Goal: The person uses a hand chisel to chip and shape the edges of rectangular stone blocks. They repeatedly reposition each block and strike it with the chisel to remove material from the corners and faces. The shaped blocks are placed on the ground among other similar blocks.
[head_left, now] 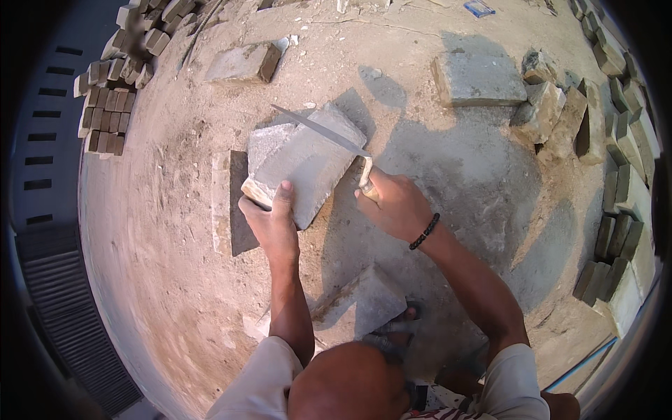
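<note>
My left hand (pixel 273 220) is closed on the lower left edge of a grey stone block (pixel 308 164), thumb on its top face. The block lies tilted across another rough stone (pixel 264 143). My right hand (pixel 400 203) is wrapped round the pale handle of a trowel (pixel 322 131). Its long metal blade shows almost edge-on, reaching left over the block's far part; whether it touches the stone I cannot tell. A further block (pixel 222 203) stands at the left, and another stone (pixel 378 297) lies close to my feet.
Loose blocks lie on the sandy ground, one at the far left (pixel 243 63) and one at the far right (pixel 483 80). Broken stones (pixel 542 105) lean beside the latter. Brick stacks (pixel 108 115) rise at the left; block rows (pixel 623 182) line the right. A blue pipe (pixel 581 364) runs lower right.
</note>
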Demonstrator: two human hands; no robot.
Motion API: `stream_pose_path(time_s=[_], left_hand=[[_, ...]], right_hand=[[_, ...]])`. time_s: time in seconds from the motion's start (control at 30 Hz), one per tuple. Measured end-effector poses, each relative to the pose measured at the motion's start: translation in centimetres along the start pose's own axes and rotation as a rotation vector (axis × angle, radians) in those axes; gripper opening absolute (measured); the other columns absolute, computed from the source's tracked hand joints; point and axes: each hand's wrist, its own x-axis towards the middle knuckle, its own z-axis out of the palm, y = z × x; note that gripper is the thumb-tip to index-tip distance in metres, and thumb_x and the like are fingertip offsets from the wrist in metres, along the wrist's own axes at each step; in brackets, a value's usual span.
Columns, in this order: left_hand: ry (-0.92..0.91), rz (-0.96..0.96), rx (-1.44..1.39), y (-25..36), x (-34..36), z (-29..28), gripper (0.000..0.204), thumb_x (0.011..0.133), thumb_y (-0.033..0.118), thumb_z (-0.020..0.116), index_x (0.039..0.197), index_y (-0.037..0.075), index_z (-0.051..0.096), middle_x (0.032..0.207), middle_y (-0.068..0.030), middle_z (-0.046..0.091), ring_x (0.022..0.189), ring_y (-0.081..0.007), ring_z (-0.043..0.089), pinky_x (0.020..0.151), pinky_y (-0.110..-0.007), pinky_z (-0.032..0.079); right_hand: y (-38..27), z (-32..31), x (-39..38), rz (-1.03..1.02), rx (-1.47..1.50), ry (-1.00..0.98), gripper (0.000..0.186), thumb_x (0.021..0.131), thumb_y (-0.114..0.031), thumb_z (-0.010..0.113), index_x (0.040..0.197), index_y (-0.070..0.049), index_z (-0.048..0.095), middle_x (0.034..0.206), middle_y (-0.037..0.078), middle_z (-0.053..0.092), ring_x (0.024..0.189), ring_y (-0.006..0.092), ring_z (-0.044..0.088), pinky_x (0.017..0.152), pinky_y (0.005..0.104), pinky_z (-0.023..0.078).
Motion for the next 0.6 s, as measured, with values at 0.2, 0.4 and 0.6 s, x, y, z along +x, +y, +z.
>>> stream_pose_path(time_s=[0.2,0.4,0.6], left_hand=[[0.0,0.049,0.06,0.9,0.3,-0.5,0.063,0.086,0.032,0.077,0.12,-0.009,0.045,0.111,-0.0198,0.056,0.101,-0.0229,0.058,0.089,-0.035,0.05],[-0.035,0.047,-0.087,1.5,-0.7,1.6,0.069,0.08,0.03,0.082,0.122,-0.01,0.045,0.113,-0.02,0.056,0.104,-0.0234,0.057,0.093,-0.037,0.047],[-0.094,0.131,-0.028,1.6,1.0,-1.1,0.074,0.074,0.028,0.087,0.123,-0.011,0.047,0.114,-0.02,0.056,0.107,-0.0247,0.055,0.098,-0.039,0.044]], right_hand=[[0.6,-2.1,3.2,0.202,-0.113,-0.01,0.03,0.086,-0.023,0.061,0.102,0.003,0.058,0.087,0.027,0.065,0.085,0.0452,0.064,0.075,0.0532,0.05],[3.1,-2.2,3.3,0.24,-0.219,-0.047,0.031,0.085,-0.023,0.06,0.104,0.003,0.061,0.091,0.025,0.068,0.087,0.0424,0.065,0.078,0.0499,0.051],[3.4,-2.2,-1.9,0.192,-0.073,-0.013,0.033,0.086,-0.024,0.061,0.101,0.005,0.06,0.091,0.028,0.066,0.087,0.0442,0.064,0.077,0.0496,0.051]])
